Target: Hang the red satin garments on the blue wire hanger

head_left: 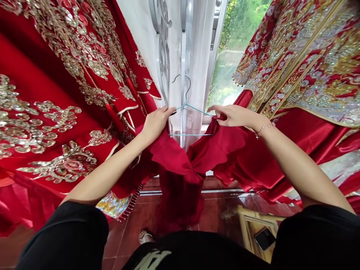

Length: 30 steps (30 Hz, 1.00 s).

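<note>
1. A thin pale-blue wire clothes hanger (197, 109) sits at the centre of the frame, held up in front of a window. Its silver hook points upward and hangs on nothing.
2. The hanger's long axis runs left to right across the frame, level, with one hand at each end and the hook midway between them.
3. A plain dark-red satin garment (174, 159) drapes from both ends of the hanger, sags to a gathered knot below the middle, and trails down toward the floor.
4. The left hand (156, 122), just left of centre, is closed around the hanger's left shoulder with the fabric bunched beneath it.
5. The right hand (232, 115), just right of centre, pinches the red fabric between thumb and fingertips at the hanger's right tip. A fine chain bracelet (263, 129) circles that wrist.
6. Both hands are about equally near the hanger, which lies directly between them.
7. Behind the hanger hang a sheer white curtain (197, 45) and a bright window (233, 45) showing greenery.
8. A red robe with gold and silver embroidery (56, 112) fills the left side of the frame, and a second embroidered red robe (309, 67) fills the upper right.
9. At the bottom is a red tiled floor (219, 210), with a pale bamboo stool (250, 219) at lower right holding a dark phone (264, 239).
</note>
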Each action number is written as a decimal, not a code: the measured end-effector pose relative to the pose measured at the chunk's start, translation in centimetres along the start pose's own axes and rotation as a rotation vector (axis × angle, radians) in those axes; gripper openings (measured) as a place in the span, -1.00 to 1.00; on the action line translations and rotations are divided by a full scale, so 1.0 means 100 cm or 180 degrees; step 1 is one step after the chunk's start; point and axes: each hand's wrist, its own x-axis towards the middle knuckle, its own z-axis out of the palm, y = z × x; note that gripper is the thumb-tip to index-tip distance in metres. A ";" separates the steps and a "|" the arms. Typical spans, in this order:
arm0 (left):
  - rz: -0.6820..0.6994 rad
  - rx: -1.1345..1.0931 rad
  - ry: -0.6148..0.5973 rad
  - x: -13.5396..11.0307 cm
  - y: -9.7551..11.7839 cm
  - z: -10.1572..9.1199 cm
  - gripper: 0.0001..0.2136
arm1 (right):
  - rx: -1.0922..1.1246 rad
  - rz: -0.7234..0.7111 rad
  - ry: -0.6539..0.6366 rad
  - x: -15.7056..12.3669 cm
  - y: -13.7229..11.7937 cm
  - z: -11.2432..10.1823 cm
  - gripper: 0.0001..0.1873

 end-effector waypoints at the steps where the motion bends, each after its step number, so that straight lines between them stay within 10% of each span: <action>1: -0.0026 0.0004 -0.0014 0.000 0.000 0.000 -0.58 | 0.0017 0.0020 0.0001 -0.002 -0.001 -0.001 -0.65; 4: -0.0100 0.0092 -0.0064 -0.002 0.002 -0.002 -0.59 | 0.0059 0.0040 -0.0164 -0.007 0.000 -0.003 -0.89; 9: -0.0116 0.0420 -0.0205 -0.004 0.007 -0.007 -0.56 | 0.0091 0.0107 -0.0265 -0.004 0.006 -0.005 -0.57; 14: -0.0106 0.0642 -0.0258 -0.005 0.009 -0.009 -0.53 | -0.0151 0.0293 0.0267 0.012 -0.007 -0.003 -0.66; 30: -0.0106 0.0398 -0.0233 -0.006 0.010 -0.007 -0.53 | -0.0777 0.0120 0.0094 0.025 -0.006 -0.011 -0.37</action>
